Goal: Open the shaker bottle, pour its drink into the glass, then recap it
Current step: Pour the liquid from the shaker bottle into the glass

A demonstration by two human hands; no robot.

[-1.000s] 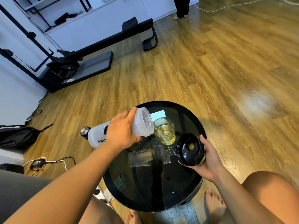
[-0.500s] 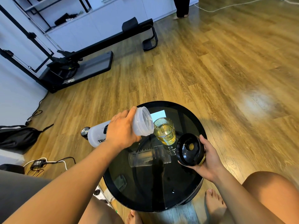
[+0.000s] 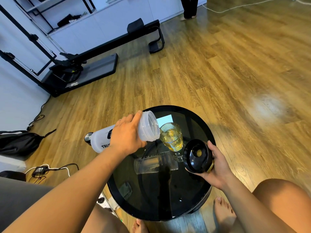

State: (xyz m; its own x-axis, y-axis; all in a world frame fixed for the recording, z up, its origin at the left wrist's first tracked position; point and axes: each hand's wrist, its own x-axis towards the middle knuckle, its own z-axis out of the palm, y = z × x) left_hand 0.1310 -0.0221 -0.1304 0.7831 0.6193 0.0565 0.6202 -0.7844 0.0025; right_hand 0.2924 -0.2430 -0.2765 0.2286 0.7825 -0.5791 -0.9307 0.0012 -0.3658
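Left hand point(image 3: 125, 137) wraps the tipped shaker bottle point(image 3: 121, 134), mouth just above the glass point(image 3: 171, 137); right hand point(image 3: 217, 167) clasps the cap point(image 3: 196, 156). A wobble could spill drink onto the desk point(image 3: 198, 118).

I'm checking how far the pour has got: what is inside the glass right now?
The glass on the round black table holds yellow drink to well over half. The tipped shaker bottle covers part of its near rim.
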